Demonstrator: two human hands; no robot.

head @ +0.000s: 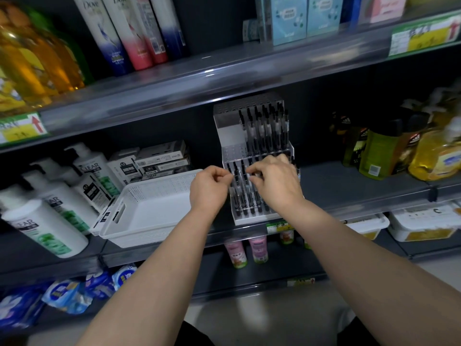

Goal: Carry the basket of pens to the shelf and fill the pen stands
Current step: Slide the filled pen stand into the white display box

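Basket (pixel 139 236) parked beside stand (pixel 228 136) for reach; our left hand (pixel 209 189) and right hand (pixel 275 184) each pinch pens (pixel 236 179), seating them upright.

Dim overhead store light leaves the shelf recesses dark. A pale glare streak runs along the upper shelf edge (pixel 207 71). The white basket (pixel 149 208) looks brightest. Motion blur softens the yellow bottles (pixel 30 58) far left, and wide-angle distortion bends the edges.
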